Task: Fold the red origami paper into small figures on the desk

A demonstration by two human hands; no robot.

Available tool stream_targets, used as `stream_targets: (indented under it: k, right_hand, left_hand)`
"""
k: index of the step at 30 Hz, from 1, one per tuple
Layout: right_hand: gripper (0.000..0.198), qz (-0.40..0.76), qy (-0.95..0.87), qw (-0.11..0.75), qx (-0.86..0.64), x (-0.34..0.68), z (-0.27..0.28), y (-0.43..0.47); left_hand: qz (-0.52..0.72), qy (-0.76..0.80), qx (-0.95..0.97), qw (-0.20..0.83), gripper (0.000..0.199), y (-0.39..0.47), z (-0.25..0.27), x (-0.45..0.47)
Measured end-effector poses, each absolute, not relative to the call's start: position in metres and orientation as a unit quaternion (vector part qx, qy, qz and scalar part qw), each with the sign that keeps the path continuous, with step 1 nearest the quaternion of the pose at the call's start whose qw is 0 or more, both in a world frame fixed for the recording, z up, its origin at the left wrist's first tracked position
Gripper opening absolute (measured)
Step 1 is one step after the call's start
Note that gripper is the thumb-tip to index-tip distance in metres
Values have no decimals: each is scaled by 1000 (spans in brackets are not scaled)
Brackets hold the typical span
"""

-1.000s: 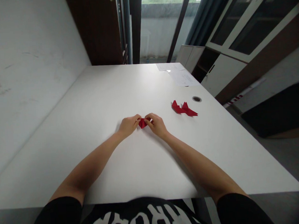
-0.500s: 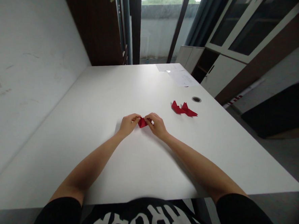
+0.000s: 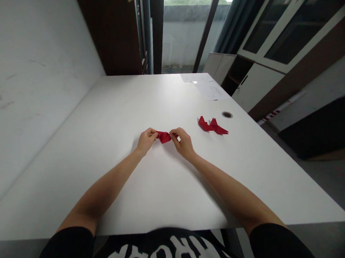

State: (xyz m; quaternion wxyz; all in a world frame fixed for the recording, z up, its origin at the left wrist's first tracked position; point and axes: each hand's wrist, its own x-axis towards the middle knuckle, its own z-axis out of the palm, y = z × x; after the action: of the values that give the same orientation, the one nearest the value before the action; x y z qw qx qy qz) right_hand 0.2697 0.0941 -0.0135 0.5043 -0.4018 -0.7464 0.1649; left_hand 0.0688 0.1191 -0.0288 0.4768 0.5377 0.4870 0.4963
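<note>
A small piece of folded red paper (image 3: 164, 137) is held just above or on the white table, between my two hands. My left hand (image 3: 146, 140) pinches its left end between thumb and fingers. At its right end, the thumb and fingertips of my right hand (image 3: 183, 142) close on a corner. The paper's middle shows creased facets; its pinched ends are partly hidden by my fingers. To the right lie two folded red paper figures (image 3: 205, 125) (image 3: 218, 127) with pointed tips, touching or nearly touching each other.
The white table (image 3: 176, 191) runs along a wall (image 3: 35, 86) on the left. Printed sheets of paper (image 3: 209, 91) lie at its far right corner. A round cable hole (image 3: 227, 114) sits near the right edge. Cabinets (image 3: 257, 81) stand beyond it.
My hands have moved slightly apart and a little away from me. More of the red paper now shows between them, turned to a wider shape. The two figures at right stay put.
</note>
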Motion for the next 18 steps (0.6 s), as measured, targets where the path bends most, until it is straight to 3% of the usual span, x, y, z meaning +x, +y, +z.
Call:
stream_targets:
  k: [8, 14, 18]
  right_hand:
    - [19, 200, -749, 490, -397, 271, -16, 98]
    - [54, 163, -823, 398, -372, 269, -18, 91]
    - [41, 101, -817, 382, -420, 268, -20, 88]
  left_hand:
    - [497, 475, 476, 548, 16, 111, -20, 75]
    - [489, 517, 499, 495, 12, 107, -21, 79]
    - [484, 491, 545, 476, 10, 101, -21, 84]
